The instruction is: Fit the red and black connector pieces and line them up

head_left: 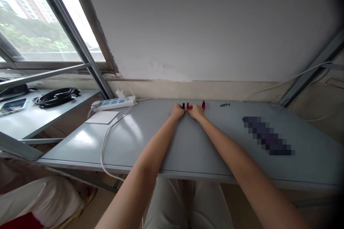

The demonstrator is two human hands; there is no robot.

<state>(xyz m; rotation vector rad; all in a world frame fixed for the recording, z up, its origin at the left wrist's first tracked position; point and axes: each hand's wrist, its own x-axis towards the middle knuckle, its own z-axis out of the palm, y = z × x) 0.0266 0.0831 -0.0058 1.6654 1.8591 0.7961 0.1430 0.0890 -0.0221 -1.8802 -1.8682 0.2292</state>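
Both hands rest far forward on the grey table, close together. My left hand [177, 110] is closed, its fingertips at a small upright black cylinder-like piece [183, 106]. Just right of that, my right hand [196, 111] pinches at a small upright red piece [187, 106]. Beyond the right hand stand more small red and black pieces [203, 105], partly hidden by it. Farther right, several small dark metallic bits [225, 105] lie in a row. All these pieces are too small to tell their exact kind.
A white power strip [115, 103] with plugs sits at the back left, its white cable [103, 143] crossing the table's left part. A flat white square [102, 117] lies before it. A blurred dark object [267, 136] lies at right. Coiled black cable [57, 97] rests on the neighbouring table.
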